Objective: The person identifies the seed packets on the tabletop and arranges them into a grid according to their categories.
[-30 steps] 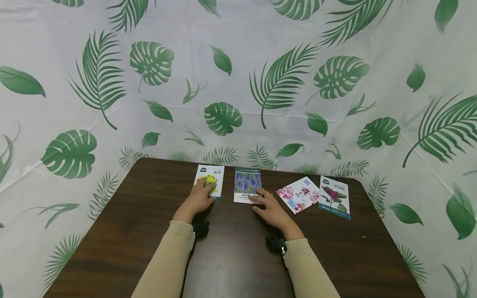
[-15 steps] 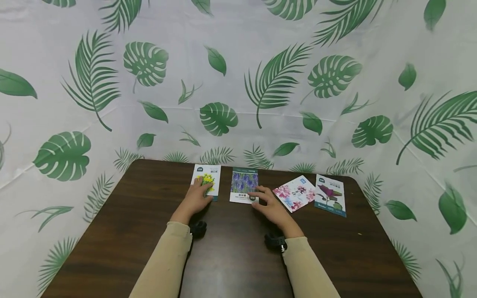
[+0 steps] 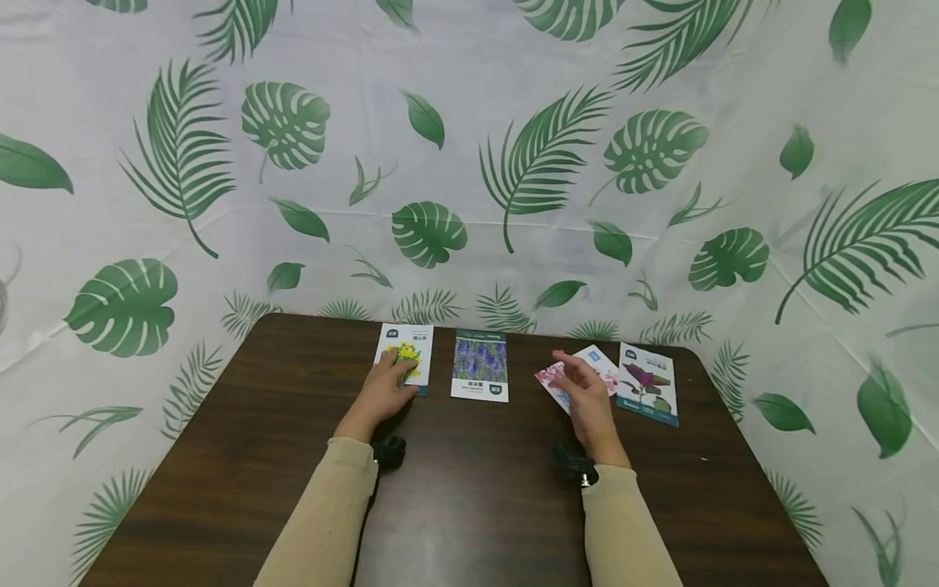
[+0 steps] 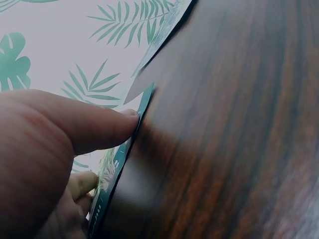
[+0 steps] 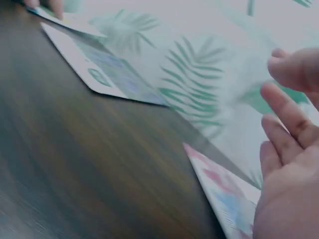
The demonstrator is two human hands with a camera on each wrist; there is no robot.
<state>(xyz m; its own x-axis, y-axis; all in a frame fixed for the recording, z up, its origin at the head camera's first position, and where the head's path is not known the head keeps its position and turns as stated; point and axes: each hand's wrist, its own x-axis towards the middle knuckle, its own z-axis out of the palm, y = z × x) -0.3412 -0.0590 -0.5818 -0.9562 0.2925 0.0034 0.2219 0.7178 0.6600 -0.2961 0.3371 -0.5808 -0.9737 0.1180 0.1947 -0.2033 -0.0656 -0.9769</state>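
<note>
My left hand point(image 3: 383, 389) rests on a flat packet with yellow flowers point(image 3: 416, 377), which looks like a seed packet. Its thumb point(image 4: 107, 127) touches the packet's teal bottom edge point(image 4: 112, 184), while the other fingers lie on the picture. My right hand point(image 3: 587, 399) is over the pink-flower packet point(image 3: 601, 363) and covers part of it. The right wrist view shows its fingers point(image 5: 286, 109) loosely bent with nothing between them, above the pink-flower packet point(image 5: 227, 196). Between the hands lies a purple-flower packet point(image 3: 480, 365), flat and untouched.
A packet with a dark magenta flower point(image 3: 645, 383) lies at the far right, against the pink one. All the packets are near the back edge of the dark wooden table point(image 3: 469, 489). A white leaf-print cloth point(image 3: 352, 269) hangs behind. Each wrist wears a black strap point(image 3: 575, 465).
My right hand has left the purple-flower packet and moved right, over the pink-flower packet. The left hand stays on the yellow-flower packet. The head view has shifted slightly.
</note>
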